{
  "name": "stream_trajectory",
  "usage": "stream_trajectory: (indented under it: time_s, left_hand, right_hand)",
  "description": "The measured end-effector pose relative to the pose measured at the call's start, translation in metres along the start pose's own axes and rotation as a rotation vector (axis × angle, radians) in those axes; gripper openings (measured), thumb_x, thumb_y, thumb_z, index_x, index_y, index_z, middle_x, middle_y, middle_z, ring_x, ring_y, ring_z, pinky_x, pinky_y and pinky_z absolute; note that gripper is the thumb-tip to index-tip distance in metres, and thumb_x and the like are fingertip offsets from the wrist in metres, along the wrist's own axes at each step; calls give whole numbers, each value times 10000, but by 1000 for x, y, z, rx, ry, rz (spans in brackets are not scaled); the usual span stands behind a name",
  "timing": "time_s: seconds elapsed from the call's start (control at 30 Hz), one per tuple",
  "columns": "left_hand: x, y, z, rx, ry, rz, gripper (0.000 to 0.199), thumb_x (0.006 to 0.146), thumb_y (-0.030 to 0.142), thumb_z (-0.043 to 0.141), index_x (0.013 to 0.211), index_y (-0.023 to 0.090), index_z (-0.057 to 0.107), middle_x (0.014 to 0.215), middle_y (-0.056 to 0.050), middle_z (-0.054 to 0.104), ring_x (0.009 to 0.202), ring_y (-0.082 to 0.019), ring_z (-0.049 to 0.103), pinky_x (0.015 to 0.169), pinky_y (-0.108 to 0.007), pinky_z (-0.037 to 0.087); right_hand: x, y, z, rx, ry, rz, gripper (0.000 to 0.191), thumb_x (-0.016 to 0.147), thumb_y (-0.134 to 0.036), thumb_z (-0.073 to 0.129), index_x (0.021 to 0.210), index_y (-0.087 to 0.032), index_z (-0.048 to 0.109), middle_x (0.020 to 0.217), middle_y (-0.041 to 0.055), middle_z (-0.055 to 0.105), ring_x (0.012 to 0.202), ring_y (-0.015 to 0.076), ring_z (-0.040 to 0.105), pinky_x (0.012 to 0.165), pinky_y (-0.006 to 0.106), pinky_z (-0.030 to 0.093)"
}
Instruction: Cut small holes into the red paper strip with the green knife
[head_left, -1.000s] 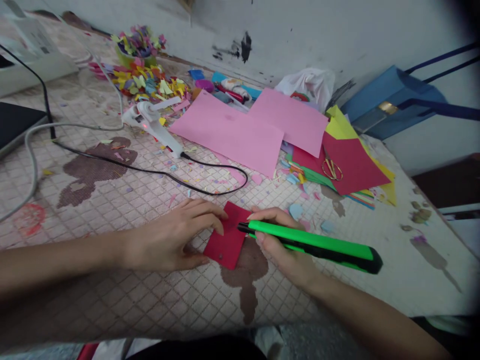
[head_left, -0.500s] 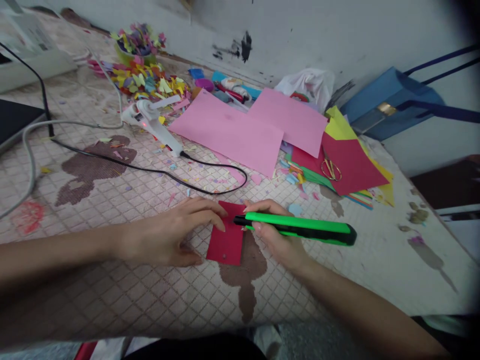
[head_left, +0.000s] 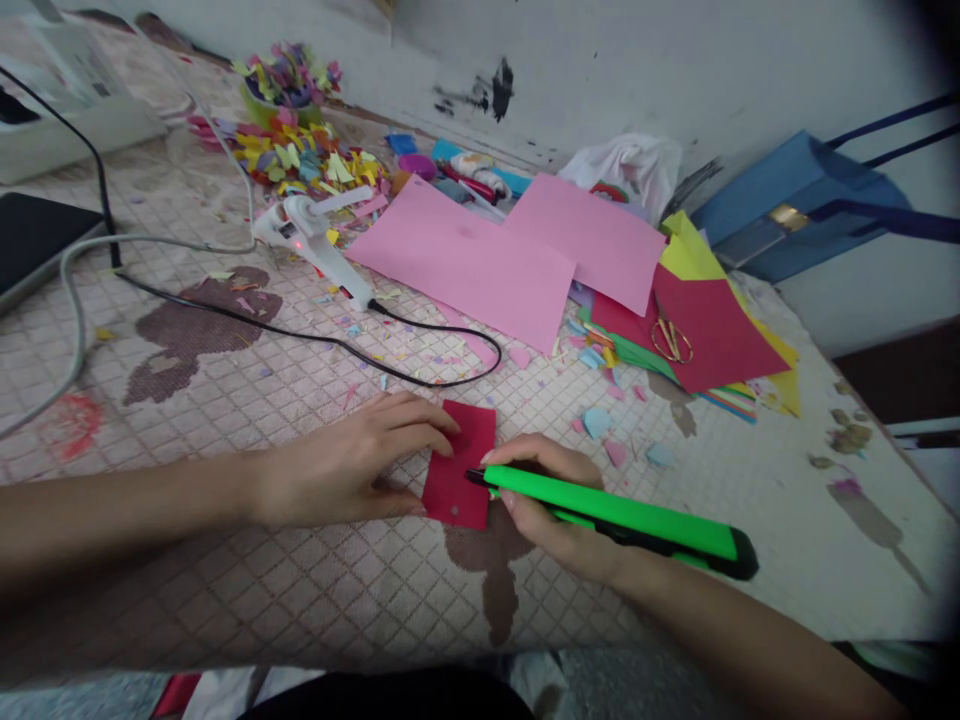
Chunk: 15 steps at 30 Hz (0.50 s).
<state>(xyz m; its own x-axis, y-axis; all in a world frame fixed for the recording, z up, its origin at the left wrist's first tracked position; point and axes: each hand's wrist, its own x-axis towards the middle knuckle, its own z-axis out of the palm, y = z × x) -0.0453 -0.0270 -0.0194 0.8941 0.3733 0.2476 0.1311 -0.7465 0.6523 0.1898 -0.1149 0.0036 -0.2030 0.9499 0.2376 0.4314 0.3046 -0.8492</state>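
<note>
A small red paper rectangle (head_left: 466, 490) lies on the patterned tablecloth, with a small hole or dot near its lower edge. My left hand (head_left: 375, 455) rests at its left side, fingers apart, fingertips and thumb touching the paper. In my right hand (head_left: 551, 495) is a green and black craft knife (head_left: 615, 508), gripped near its front end. Its dark tip points left and sits over the middle of the red paper. Whether the tip touches the paper cannot be made out.
Behind are a white glue gun (head_left: 322, 250) with a looping black cable, pink sheets (head_left: 480, 265), colourful cut paper (head_left: 300, 160) and a green bowl (head_left: 274, 110). Gold scissors (head_left: 671, 340) lie on red sheets (head_left: 720, 335) at right. A blue bag (head_left: 799, 205) stands beyond.
My right hand has moved down a little, and the knife now slants more, its rear end lower. My left thumb has come against the paper's lower left edge. The view has shifted slightly.
</note>
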Motion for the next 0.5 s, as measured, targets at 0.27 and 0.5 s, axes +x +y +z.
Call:
stream_trajectory:
  time_s: [0.27,0.5]
  left_hand:
    - [-2,0,0,34,-20,-1,319,885,274,692,1178,217,581,1318,-97,566,1230,-277,507,1052,-453,409]
    - [-1,0,0,26,-27,-7,324,882,262,695,1182,223,577,1324,-92,562,1232,-278,500,1048,-455,408]
  right_hand:
    - [1,6,4,-19,-29,-14,224,749,-94,580,903,-218,686,765,-4,734,600,121,655,538,222,501]
    - [1,6,4,-44,-49,-37,221,756,-87,573,909,-205,679,773,-4,729,605,113,654,567,225,499]
